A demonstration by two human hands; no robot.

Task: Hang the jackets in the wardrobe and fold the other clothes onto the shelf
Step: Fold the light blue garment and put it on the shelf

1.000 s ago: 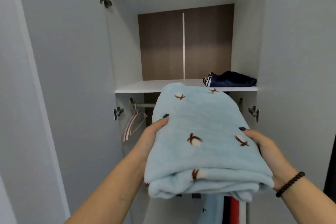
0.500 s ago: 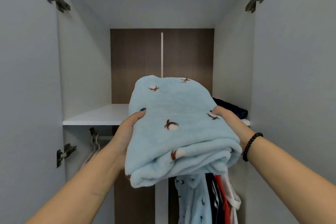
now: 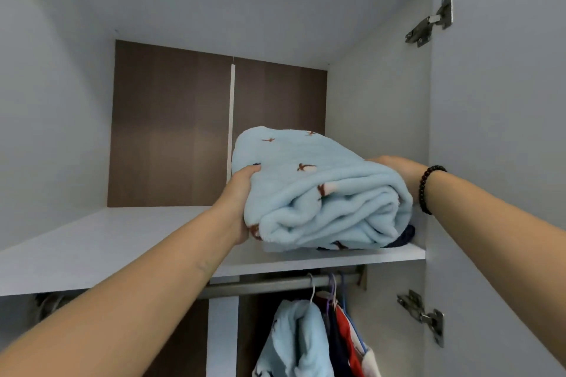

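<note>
The wardrobe [image 3: 379, 119] stands open, with a white shelf [image 3: 122, 242] across it and a rail [image 3: 269, 285] below. On the right end of the shelf sits a folded pale-blue fleece [image 3: 321, 193] with small brown marks, resting on top of a dark navy garment [image 3: 405, 234], of which only a corner shows at the right. The left part of the shelf carries nothing visible. The fleece's rolled, folded edges face the camera and its smooth back slopes toward the wardrobe's brown rear panel [image 3: 171, 131]; its long axis runs from front to back of the shelf.

The left hand [image 3: 242, 202] grips the fleece's left side, thumb on top and fingers curled under. The right hand [image 3: 395, 168] lies against the right side, mostly hidden behind the cloth, so I cannot tell its grip. A bead bracelet [image 3: 427, 190] circles that wrist.

From the rail hang a pale-blue jacket [image 3: 294, 343] and dark and red clothes [image 3: 346, 343] on hangers.
</note>
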